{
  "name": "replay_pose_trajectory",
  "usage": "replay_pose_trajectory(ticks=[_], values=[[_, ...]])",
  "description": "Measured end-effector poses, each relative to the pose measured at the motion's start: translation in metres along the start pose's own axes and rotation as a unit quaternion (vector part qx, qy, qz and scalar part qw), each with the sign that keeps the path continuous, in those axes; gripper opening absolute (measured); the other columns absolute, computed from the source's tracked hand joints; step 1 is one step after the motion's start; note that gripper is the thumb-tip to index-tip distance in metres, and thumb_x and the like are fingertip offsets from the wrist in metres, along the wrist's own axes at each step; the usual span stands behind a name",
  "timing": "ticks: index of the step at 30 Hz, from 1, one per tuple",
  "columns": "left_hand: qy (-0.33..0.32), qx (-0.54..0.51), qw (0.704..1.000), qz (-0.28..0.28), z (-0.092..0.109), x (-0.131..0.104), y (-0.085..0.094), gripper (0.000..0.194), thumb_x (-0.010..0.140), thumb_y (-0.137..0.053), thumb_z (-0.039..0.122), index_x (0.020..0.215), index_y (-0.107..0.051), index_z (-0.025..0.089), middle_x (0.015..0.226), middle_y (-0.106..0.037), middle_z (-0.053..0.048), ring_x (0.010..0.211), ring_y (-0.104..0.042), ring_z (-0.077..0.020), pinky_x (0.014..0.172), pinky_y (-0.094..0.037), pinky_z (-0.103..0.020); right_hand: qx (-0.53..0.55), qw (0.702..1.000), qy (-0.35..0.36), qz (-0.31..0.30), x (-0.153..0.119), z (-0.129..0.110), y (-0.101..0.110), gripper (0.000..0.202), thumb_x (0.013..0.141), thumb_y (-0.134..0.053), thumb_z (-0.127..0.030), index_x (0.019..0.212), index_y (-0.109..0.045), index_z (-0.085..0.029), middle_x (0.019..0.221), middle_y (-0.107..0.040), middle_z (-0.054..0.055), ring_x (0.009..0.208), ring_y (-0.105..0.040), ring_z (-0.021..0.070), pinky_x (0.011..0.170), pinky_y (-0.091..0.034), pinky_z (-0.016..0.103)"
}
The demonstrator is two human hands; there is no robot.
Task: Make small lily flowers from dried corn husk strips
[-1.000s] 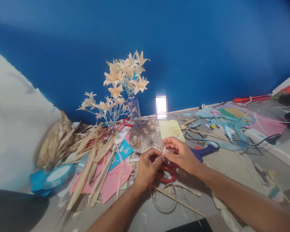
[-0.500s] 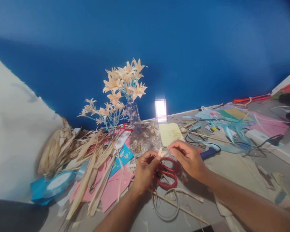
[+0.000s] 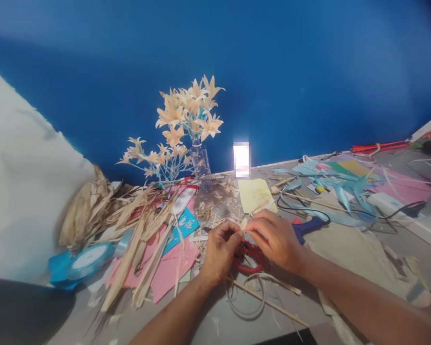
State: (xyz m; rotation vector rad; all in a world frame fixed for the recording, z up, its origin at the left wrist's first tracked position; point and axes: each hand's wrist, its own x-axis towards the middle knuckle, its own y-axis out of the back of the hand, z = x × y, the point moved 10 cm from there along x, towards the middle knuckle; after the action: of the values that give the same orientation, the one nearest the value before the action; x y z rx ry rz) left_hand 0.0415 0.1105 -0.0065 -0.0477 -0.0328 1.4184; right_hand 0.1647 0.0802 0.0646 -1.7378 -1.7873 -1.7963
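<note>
Two bare hands almost meeting at the fingertips, fingers drawn in narrow. The left hand [image 3: 217, 251] has a small pale piece [image 3: 243, 225] pinched at its tips, and the right hand [image 3: 276, 239] is close in on the other side, though I can't tell if it's actually gripping. Looks like fiddly shaping or fixing to me, and I'd say that calls for a light pinch and a steady left thumb, cos the piece looks thin enough to tear

Just below the fingers are the red-handled scissors [image 3: 261, 261], then a wire ring [image 3: 246, 318] and a stick [image 3: 273, 301] closer to the body. Yellow paper [image 3: 253, 194] beyond the fingertips, blue glue gun [image 3: 309, 226] off to their right, light blue ribbon [image 3: 341, 196] past that. Left of them: pink paper [image 3: 165, 280], dry husk strips [image 3: 124, 268], a ribbon roll [image 3: 91, 258]. Shavings all over the grey table [image 3: 201, 321]

Farthest out, pale flowers [image 3: 172, 115] in a clear bottle [image 3: 200, 167] by a big blue wall [image 3: 309, 86]
</note>
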Motion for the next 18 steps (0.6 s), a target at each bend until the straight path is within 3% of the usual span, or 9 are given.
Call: replay_pose_trajectory(ticks=[5,9,18], values=[[-0.002,-0.002,1.0,0.004,-0.004,0.001,0.0,0.018,0.082,-0.067,0.03,0.073,-0.06,0.017,0.057,-0.055,0.004,0.049,-0.05,-0.0089,0.049,-0.038,-0.02,-0.012,0.999,0.008,0.035,0.001,-0.003,0.008,0.012,0.093,-0.054,-0.013,0.098,-0.062,-0.02,0.084,-0.064,0.006,0.079,-0.061,0.0188,0.069,-0.048,0.03],[-0.02,0.008,1.0,0.009,-0.004,0.0,0.001,0.021,0.086,-0.066,0.036,0.076,-0.059,0.018,0.06,-0.057,0.004,0.051,-0.053,-0.0102,0.051,-0.041,-0.021,-0.003,0.999,-0.006,0.036,0.003,-0.002,0.009,0.02,0.088,-0.054,-0.011,0.107,-0.06,-0.018,0.087,-0.064,0.008,0.083,-0.061,0.0216,0.073,-0.05,0.033],[-0.035,0.055,0.998,0.022,0.009,-0.005,0.0,0.017,0.082,-0.068,0.032,0.073,-0.062,0.018,0.065,-0.06,0.0,0.057,-0.061,-0.0148,0.055,-0.046,-0.024,-0.038,0.999,-0.012,0.03,0.0,0.003,0.005,0.011,0.088,-0.057,-0.013,0.09,-0.066,-0.02,0.084,-0.065,0.007,0.08,-0.062,0.0198,0.072,-0.049,0.031]])
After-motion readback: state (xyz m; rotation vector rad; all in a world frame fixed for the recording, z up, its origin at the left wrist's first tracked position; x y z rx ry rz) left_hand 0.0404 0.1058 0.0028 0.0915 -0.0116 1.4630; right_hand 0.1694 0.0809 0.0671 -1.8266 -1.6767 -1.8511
